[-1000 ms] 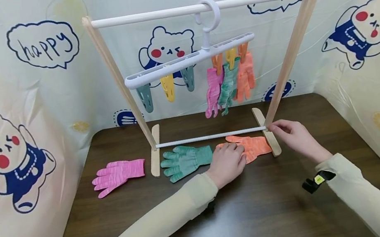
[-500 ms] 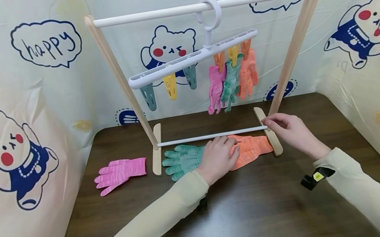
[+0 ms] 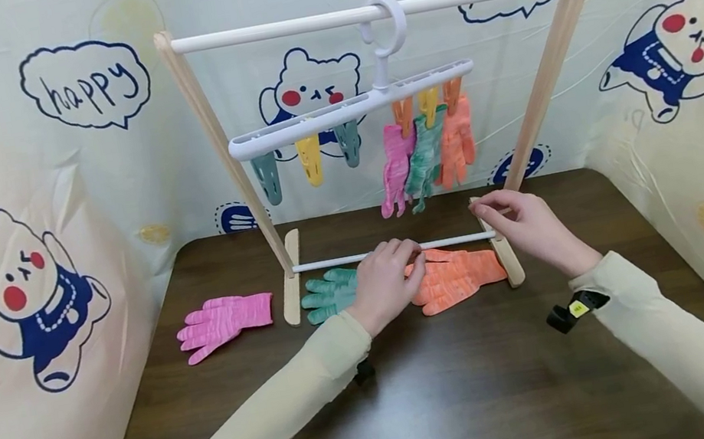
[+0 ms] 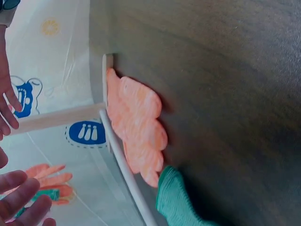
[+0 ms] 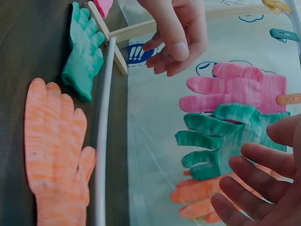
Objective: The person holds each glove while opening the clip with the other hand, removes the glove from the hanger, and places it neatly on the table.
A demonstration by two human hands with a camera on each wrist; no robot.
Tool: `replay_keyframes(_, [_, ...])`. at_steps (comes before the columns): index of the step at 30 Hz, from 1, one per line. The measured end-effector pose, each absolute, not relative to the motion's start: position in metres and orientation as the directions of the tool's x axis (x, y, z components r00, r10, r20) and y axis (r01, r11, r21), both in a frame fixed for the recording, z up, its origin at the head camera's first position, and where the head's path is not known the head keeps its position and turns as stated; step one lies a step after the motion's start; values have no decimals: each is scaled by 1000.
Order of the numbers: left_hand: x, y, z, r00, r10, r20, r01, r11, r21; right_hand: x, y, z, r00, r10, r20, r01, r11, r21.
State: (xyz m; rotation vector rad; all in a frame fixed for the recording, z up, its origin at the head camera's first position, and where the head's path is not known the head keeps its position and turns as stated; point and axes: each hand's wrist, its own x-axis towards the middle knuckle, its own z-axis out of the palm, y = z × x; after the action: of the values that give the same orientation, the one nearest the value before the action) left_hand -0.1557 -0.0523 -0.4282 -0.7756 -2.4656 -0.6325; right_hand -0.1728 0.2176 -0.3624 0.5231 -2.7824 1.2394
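A: Quick look, L hand (image 3: 384, 276) hangs just over the lower white rail (image 3: 392, 251) of the drying rack (image 3: 221, 148), fingers loosely curled, gripping nothing.

B: And the orange glove (image 3: 456, 278)?

A: Flat on the counter (image 3: 464, 387), just past that hand's fingertips, to its right. Fingers point toward the person and to their left, cuff toward the rack's right foot (image 3: 505, 256). So the long axis runs roughly along the rail, a bit slanted.

B: R hand (image 3: 520, 222)?

A: Up at the rail's right end by the foot, fingers bent. From the head cam it could be touching the rail; the wrist cam shows the fingers spread in front of the hung gloves, nothing in them. I'd call it released.

B: Which is nearer the orange one?

A: L hand nearer the fingers, R hand nearer the cuff. Close call, but L looks nearer overall.

B: Other stuff?

A: Green glove (image 3: 330, 295) on the counter under the L wrist, partly hidden. Pink glove (image 3: 226, 323) lies well apart, outside the rack's left foot. Up top, the clip hanger (image 3: 347, 107) hangs tilted from the top bar: pink, green and orange gloves pegged at its right end, three clips (image 3: 310, 158) bare on the left.

B: Wrist cam agree?

A: Yep, the left wrist view shows the orange glove (image 4: 136, 127) lying alongside the rail, green cuff beside it.
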Motion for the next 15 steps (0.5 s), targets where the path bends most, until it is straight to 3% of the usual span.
replay_keyframes(15, [-164,-63,-411,-769,302,563,578,706,409,-190,200,-337,-895,-344,284,-444,620,-647])
